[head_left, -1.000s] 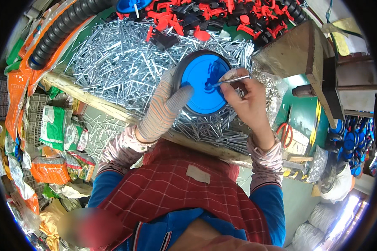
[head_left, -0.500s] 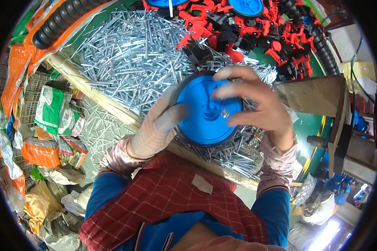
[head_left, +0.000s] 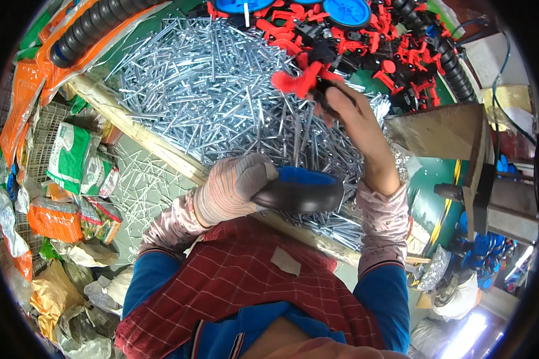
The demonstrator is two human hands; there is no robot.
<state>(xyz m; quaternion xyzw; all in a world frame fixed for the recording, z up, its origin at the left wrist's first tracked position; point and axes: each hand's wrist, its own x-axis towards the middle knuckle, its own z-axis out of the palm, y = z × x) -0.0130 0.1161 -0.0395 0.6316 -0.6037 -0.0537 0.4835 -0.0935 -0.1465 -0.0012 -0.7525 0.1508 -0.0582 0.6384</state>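
My left hand point(head_left: 236, 184), in a striped knit glove, grips a black-tyred wheel point(head_left: 302, 196) with a blue hub point(head_left: 305, 175). The wheel is tilted so that its tyre faces me and most of the hub is hidden. My bare right hand point(head_left: 356, 119) is closed on a red and black plastic part point(head_left: 302, 81), up and to the right of the wheel, apart from it. Under both hands spreads a big heap of shiny metal pins point(head_left: 191, 90). A pin point(head_left: 297, 140) points up just behind the wheel; whether it is fixed in the hub I cannot tell.
More red and black parts point(head_left: 386, 69) pile up at the far right, with blue wheels point(head_left: 347, 11) among them. A wooden rail point(head_left: 132, 131) edges the table on my side. A brown board point(head_left: 434, 134) juts in at right. Plastic bags point(head_left: 72, 158) lie at left.
My left hand has tipped the wheel from face-up to nearly edge-on and lowered it slightly. My right hand has left the wheel, moved away from me and taken a red and black part.
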